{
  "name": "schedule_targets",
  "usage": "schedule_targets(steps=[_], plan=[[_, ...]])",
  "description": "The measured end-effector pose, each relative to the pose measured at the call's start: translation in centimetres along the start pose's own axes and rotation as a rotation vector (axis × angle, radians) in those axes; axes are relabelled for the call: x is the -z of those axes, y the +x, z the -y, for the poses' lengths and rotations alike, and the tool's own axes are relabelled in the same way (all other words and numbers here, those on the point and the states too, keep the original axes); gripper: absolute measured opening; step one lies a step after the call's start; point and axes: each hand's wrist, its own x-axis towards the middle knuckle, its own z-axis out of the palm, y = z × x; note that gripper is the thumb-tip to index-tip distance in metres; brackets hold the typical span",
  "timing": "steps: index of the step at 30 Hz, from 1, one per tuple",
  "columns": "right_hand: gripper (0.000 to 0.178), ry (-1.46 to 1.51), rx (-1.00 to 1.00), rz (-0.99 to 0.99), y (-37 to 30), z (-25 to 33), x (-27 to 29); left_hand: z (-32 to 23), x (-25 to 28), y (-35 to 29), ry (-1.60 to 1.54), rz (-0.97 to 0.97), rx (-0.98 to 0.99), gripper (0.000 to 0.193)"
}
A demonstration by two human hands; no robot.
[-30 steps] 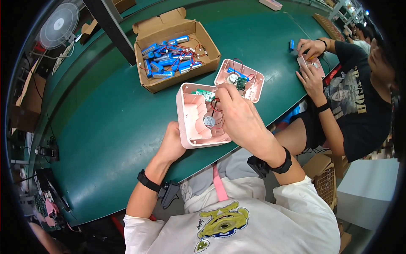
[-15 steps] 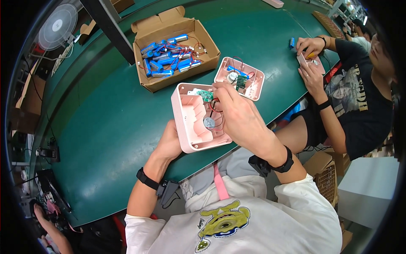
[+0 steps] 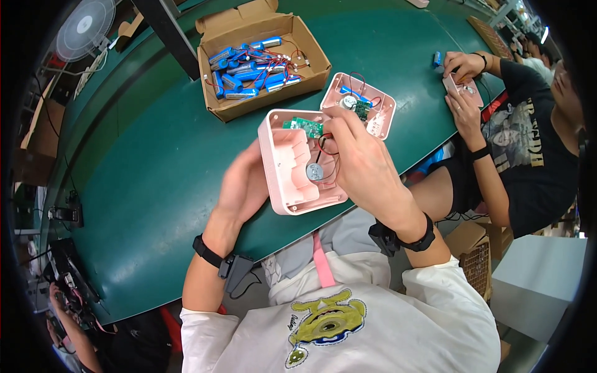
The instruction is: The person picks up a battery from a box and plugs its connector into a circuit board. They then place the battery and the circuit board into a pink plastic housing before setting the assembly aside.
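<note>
A pink plastic housing (image 3: 281, 193), its hollow side facing up, sits in front of me at the table edge. My left hand (image 3: 244, 183) is against its left side, slightly blurred, with the fingertips hidden behind the wall. The thumb and fingers of my right hand (image 3: 364, 155) pinch the right end of a green circuit board (image 3: 303, 127) inside the housing's far end. Red and black wires hang below those fingers, by a round silver motor-like part (image 3: 314, 171). Just beyond my right hand lies a second pink shell (image 3: 387, 118) with a blue battery (image 3: 356, 94) and another green board (image 3: 361, 110).
An open cardboard box (image 3: 273, 99) of blue wired batteries (image 3: 252, 74) stands farther back, beside a dark metal post (image 3: 168, 37). On the right a co-worker's hands (image 3: 463, 102) handle another pink part. A fan (image 3: 85, 26) is at the far left of the green table (image 3: 143, 205).
My left hand has slid up along the housing's left side. The green board has shifted and now shows more of its face. My right hand keeps its pinch.
</note>
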Motion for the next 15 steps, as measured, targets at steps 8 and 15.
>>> schedule_targets(steps=[8,15], plan=[[0.033,-0.053,0.053,-0.032,0.8,3.1,-0.2,-0.3,-3.0,-0.4,-0.069,-0.050,-0.311,0.090],[0.031,-0.052,0.081,-0.006,1.2,3.8,0.0,0.4,-1.4,-0.6,-0.111,-0.082,-0.321,0.060]])
